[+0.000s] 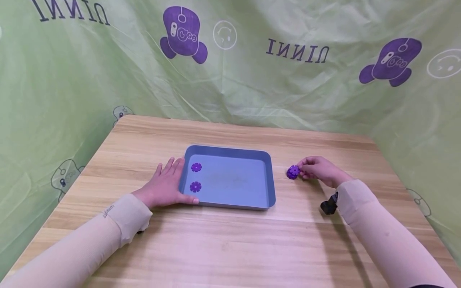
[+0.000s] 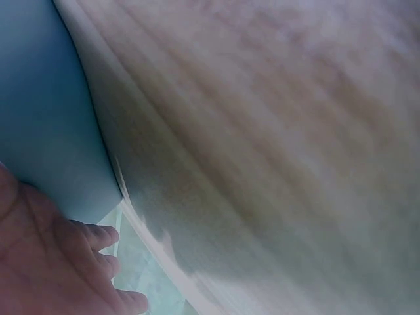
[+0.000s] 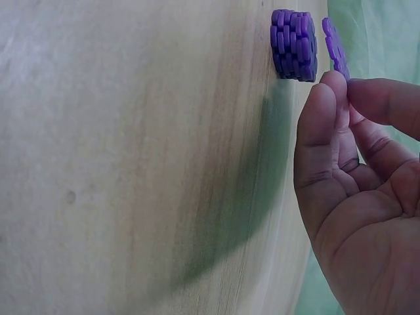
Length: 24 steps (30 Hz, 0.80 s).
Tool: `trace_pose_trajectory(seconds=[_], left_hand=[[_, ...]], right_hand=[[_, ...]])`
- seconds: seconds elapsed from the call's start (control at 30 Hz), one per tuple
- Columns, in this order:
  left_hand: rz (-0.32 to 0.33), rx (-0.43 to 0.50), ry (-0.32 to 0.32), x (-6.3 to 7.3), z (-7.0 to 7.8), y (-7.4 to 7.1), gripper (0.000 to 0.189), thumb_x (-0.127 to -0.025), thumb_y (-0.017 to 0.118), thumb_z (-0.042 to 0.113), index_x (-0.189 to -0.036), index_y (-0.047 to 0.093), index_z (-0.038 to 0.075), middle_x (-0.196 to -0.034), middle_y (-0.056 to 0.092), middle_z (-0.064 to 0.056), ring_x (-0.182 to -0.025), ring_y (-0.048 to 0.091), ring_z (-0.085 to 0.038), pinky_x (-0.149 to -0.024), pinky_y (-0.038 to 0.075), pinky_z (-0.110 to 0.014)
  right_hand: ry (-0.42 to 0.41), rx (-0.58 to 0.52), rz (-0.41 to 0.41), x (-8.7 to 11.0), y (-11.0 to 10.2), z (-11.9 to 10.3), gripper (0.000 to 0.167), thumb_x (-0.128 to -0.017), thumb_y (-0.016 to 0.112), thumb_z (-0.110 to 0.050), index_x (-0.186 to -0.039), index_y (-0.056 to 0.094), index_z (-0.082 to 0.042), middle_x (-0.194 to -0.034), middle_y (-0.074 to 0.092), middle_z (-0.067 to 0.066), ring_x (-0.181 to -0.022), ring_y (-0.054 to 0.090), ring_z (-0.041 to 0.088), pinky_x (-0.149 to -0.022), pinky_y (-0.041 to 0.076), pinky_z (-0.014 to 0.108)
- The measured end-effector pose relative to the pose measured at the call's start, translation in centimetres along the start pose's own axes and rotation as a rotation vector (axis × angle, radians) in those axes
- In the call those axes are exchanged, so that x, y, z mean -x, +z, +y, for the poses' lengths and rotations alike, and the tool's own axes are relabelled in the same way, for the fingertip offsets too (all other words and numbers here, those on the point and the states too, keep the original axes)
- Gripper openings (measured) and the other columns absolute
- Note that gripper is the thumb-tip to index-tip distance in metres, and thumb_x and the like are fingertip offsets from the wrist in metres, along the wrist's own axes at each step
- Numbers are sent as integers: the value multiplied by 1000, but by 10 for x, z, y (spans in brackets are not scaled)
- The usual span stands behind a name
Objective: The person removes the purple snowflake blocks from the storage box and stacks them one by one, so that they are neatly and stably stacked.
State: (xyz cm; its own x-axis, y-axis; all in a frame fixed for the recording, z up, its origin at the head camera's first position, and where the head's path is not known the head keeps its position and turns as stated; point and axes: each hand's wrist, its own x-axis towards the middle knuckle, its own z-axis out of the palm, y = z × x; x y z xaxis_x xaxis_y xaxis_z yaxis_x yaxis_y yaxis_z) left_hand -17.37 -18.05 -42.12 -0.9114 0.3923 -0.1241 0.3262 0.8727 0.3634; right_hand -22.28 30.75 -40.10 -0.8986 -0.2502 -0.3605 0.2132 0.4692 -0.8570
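Note:
My left hand (image 1: 163, 186) lies against the left side of a shallow blue-grey tray (image 1: 234, 207), fingers spread and thumb along its front rim. Inside the tray, near its left wall, sit two purple notched discs: a far disc (image 1: 196, 167) and a near disc (image 1: 195, 187). To the right of the tray, my right hand (image 1: 321, 171) pinches another purple notched disc (image 3: 336, 49) by its edge between thumb and fingertips. Close beneath that disc, a small stack of purple notched discs (image 3: 294, 46) stands on the table; a narrow gap separates them in the right wrist view.
The wooden table (image 1: 230, 248) extends in front of the tray and to both sides. A green curtain (image 1: 230, 88) with purple prints hangs behind it and along the sides. A black wrist device (image 1: 329, 205) sits under the right cuff.

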Motion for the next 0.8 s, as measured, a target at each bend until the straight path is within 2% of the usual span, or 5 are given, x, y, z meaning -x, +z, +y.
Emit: trace_pose_trajectory(seconds=[0.47, 0.8], left_hand=[[-31, -6, -15, -1, -1, -2, 148, -71, 73, 82, -161, 1, -10, -168, 6, -31, -155, -3, -47, -121, -5, -64], [-39, 6, -17, 0, -2, -2, 148, -70, 73, 83, -161, 1, -9, -168, 6, -30, -155, -4, -46, -121, -5, -64]], right_hand=[[20, 40, -2, -1, 0, -2, 27, -107, 46, -1, -126, 50, 18, -100, 62, 5, -85, 59, 10, -77, 55, 22], [24, 38, 5, -2, 3, 1, 28, -107, 46, -3, -124, 52, 17, -94, 62, 3, -83, 58, 8, -76, 55, 21]])
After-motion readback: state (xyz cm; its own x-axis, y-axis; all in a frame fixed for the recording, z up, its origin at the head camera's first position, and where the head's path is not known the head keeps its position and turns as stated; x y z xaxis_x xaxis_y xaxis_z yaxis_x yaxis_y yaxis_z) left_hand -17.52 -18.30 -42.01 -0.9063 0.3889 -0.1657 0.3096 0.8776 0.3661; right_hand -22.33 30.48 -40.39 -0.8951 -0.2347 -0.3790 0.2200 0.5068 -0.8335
